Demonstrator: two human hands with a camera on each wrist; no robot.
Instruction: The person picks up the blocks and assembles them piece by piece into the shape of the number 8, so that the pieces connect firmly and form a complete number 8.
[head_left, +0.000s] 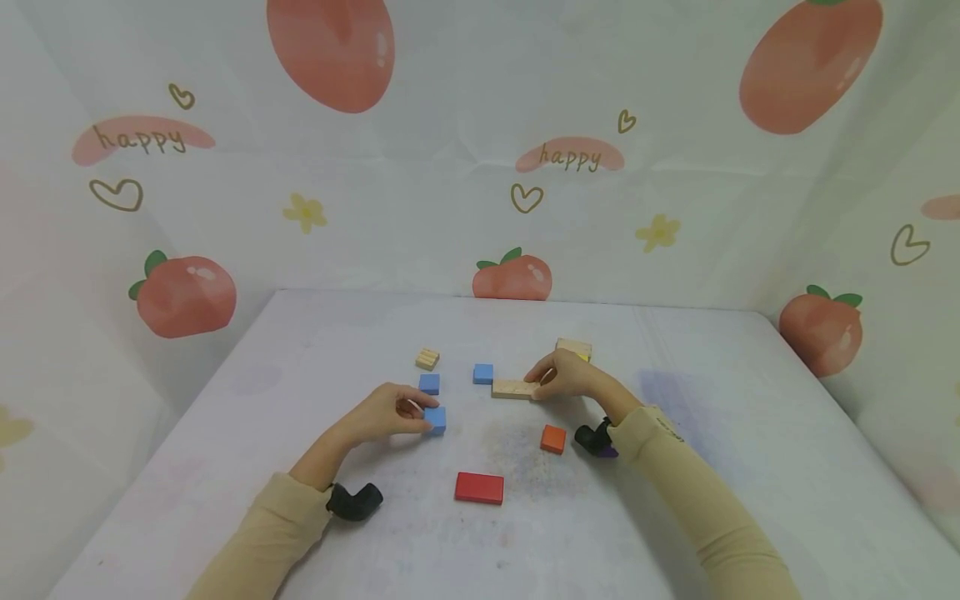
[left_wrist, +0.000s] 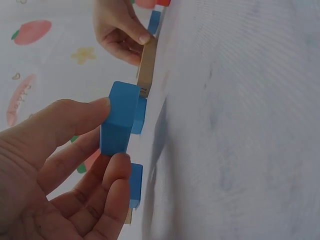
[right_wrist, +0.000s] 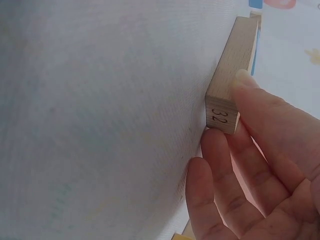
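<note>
Behind the white-clothed table (head_left: 315,350) hangs a peach-print backdrop (head_left: 420,208). Mid-table: R hand (head_left: 567,377) & L hand (head_left: 384,412), w/ R mount (head_left: 596,439) & L mount (head_left: 356,502), both black, at the cuffs. R hand, thumb vs. fingers, pinches the R end of a wooden plank (head_left: 512,389), stamped 32, apparently flat on the cloth. Red block (head_left: 479,488) lies nearest the person; pale wooden block (head_left: 574,345) sits past R hand, part hidden. L hand has thumb & fingertips a block's width apart, gripping the near blue block (head_left: 436,420); can't tell if it touches cloth. Middle blue block (head_left: 429,383) is just beyond that, far blue block (head_left: 483,373) by the plank's L end. Orange block (head_left: 553,439) is beside R mount. Smallest: ribbed wooden piece (head_left: 427,359), far L.

Risks, my guess: R forearm swinging L → mount clips orange block; plank pushed L/away → shoves far blue block; fingertip-only hold → near blue block twists or slips; L knuckles → nudge middle blue block.

Table edges: far & side ones well off the blocks. Most room out to either side; some btwn plank & red block; tight around the blues.
</note>
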